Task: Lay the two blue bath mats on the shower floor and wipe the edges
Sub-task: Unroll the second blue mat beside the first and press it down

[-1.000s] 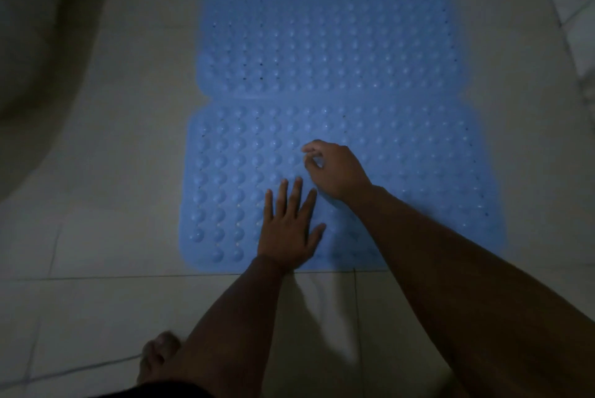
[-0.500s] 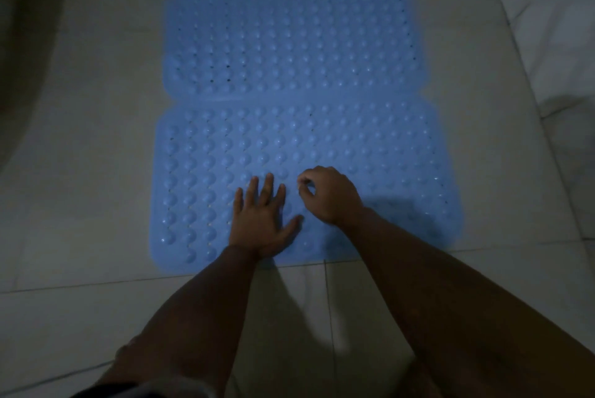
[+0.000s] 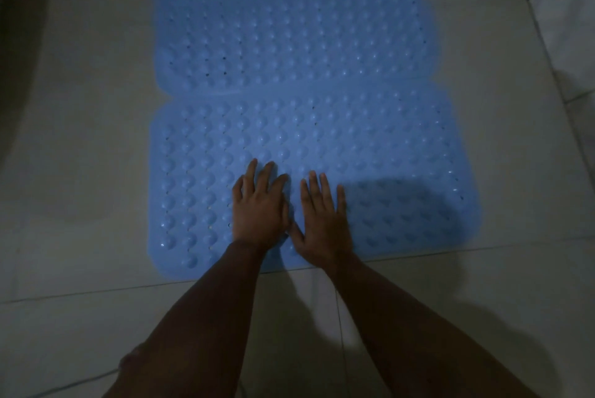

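Note:
Two blue bubbled bath mats lie flat on the pale tiled floor, side by side along their long edges. The far mat (image 3: 296, 27) slightly overlaps the near mat (image 3: 386, 140) at the seam. My left hand (image 3: 259, 209) lies flat, fingers spread, on the near mat close to its front edge. Right beside it, my right hand (image 3: 323, 219) also presses flat on the near mat with straight fingers. Neither hand holds anything.
Pale floor tiles (image 3: 80, 140) surround the mats, with grout lines in front of the near mat. A white tiled wall or step (image 3: 566, 11) rises at the right. A dark shadowed area sits at the far left. My knee (image 3: 135, 365) shows at the bottom.
My right hand has opened from a curled pinch to a flat palm and drawn back beside my left hand. The camera view has shifted slightly.

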Demonstrator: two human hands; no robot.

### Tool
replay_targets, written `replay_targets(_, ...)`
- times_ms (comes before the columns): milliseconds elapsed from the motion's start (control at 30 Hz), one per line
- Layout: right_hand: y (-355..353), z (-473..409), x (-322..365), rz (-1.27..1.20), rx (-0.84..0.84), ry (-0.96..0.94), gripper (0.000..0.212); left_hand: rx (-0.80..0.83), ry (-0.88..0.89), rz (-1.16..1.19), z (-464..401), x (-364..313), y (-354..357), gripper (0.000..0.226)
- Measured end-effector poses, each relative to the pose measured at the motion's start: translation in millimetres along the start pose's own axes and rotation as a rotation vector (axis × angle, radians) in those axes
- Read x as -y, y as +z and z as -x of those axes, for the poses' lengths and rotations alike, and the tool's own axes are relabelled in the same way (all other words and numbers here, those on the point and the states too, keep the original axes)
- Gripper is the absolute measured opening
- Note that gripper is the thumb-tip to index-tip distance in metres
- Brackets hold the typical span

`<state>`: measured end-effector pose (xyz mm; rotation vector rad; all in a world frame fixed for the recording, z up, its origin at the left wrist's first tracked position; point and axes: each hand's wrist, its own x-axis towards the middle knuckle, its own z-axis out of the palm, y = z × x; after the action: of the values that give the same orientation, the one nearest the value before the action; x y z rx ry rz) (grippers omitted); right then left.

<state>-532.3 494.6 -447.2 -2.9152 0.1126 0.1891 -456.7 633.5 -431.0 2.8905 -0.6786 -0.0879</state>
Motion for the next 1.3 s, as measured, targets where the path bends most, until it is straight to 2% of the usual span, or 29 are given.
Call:
replay_targets(167,-0.7,-2.4,1.1,0.023,0.058,0.007,0.088,0.004,-0.001,-0.009,-2.6,8.4,7.6,0.048)
replay_targets(300,-9.2,-3.6,-2.5,-0.077,0.174,-0.017,0.092,0.0,-0.066,0.019,-8.6,16.1,1.5,0.049)
replay_targets(367,-28.3,-16.3,-8.6,-0.197,0.291,0.0,0.085,-0.003,-0.107,0.047,-11.0,13.8,-6.4,0.049)
replay_targets(433,-56.7,-36.8,-17.5,-0.361,0.386,0.056,0.063,0.02,-0.125,0.058,-11.5,7.4,-9.8,0.05)
replay_targets(500,-83.4,-54.6,-31.5,-0.47,0.28,0.105,0.035,0.03,-0.115,0.089,-11.0,-7.7,-10.3,0.053)
replay_targets(533,-93.1,-61.0,-39.7,-0.477,0.187,0.125,0.03,0.03,-0.102,0.104,-12.2,-18.7,-10.1,0.054)
replay_targets(633,-104.8,-64.8,-65.5,-0.434,-0.015,0.172,0.031,0.044,-0.009,0.153,-16.1,-61.3,-2.6,0.054)
replay_targets(733,-101.7,-61.9,-85.1,-0.39,-0.105,0.209,0.031,0.088,0.129,0.221,-11.6,-104.6,17.0,0.06)
replay_targets(800,-96.3,-59.0,-96.4,-0.355,-0.177,0.205,0.03,0.145,0.219,0.165,-4.6,-123.6,33.0,0.066)
replay_targets(867,-91.0,-56.8,-106.7,-0.316,-0.249,0.174,0.032,0.157,0.231,0.105,0.9,-130.5,43.8,0.073)
replay_targets(1000,-82.7,-58.7,-125.1,-0.31,-0.25,0.137,0.028,0.169,0.216,0.029,2.5,-132.7,50.2,0.083)
replay_targets(1167,-80.4,-56.3,-136.1,-0.292,-0.278,0.127,0.024,0.18,0.213,0.047,2.9,-133.6,49.1,0.093)
replay_targets(1300,-93.8,-51.3,-139.7,-0.275,-0.205,0.174,0.026,0.309,0.193,0.051,-2.3,-137.7,41.8,0.103)
